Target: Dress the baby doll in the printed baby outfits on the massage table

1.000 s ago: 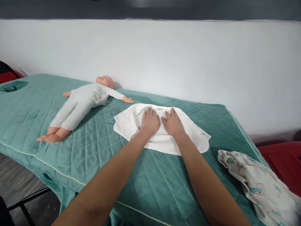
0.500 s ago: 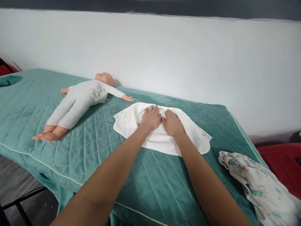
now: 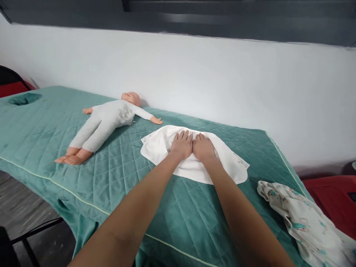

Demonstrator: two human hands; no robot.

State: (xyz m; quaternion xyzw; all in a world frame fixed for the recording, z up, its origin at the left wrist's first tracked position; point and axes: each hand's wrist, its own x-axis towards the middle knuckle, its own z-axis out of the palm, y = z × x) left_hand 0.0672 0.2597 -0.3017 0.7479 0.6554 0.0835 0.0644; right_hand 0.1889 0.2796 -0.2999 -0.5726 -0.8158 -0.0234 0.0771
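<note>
A white cloth garment, perhaps a baby's top or bib, lies spread on the green quilted cover. My left hand rests palm down on its middle, fingers stretched toward the small printed label at the far edge. Right beside it, my right hand lies flat on the same cloth, the two thumbs close together. Neither hand grips anything. The cloth under my palms is hidden. To the left of the garment, a baby doll in a white body suit lies on its back, one arm reaching toward the cloth.
A crumpled printed cloth lies at the right edge of the bed. Behind stands a white wall. A red item is beyond the right end. The cover has a hole at far left.
The camera has tilted up and turned slightly left. My hands have come a little closer together on the white cloth. The doll and the cloths lie as before.
</note>
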